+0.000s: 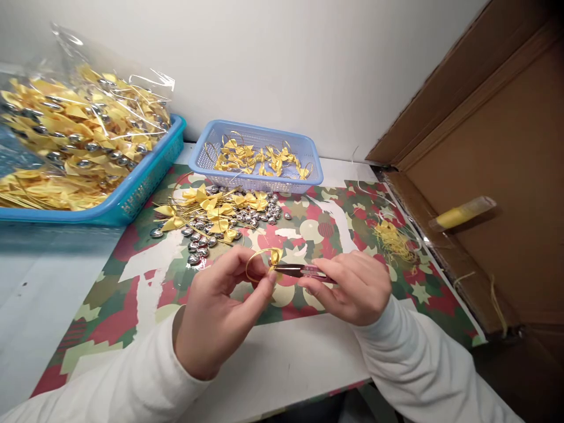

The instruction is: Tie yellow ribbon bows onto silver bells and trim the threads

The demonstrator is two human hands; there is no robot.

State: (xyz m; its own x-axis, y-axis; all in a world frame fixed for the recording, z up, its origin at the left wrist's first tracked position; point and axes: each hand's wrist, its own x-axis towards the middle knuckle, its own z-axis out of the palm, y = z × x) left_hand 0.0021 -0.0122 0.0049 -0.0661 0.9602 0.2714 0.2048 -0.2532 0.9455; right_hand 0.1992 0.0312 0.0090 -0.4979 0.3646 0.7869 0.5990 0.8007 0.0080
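Note:
My left hand point(222, 308) pinches a small yellow ribbon bow point(276, 257), with a looped gold cord point(248, 267) curving round beside the fingertips. In my right hand point(359, 288) is a pair of thread snips point(304, 271), gripped between thumb and fingers. The dark blades point left and their tips meet the bow; whether they touch ribbon or cord I cannot make out. Just beyond my left hand lies a pile of yellow bows point(211, 205) on gold cords, mixed with silver bells point(202, 241).
A blue basket point(259, 183) at the back holds corded bows. Left of it, a larger blue tray point(127, 205) carries clear bags point(101, 117) of bows with bells. Yellow trimmings point(394, 242) lie right, near a cardboard wall point(484, 135) with a yellow roll point(462, 214). Patterned paper point(114, 282) covers the table.

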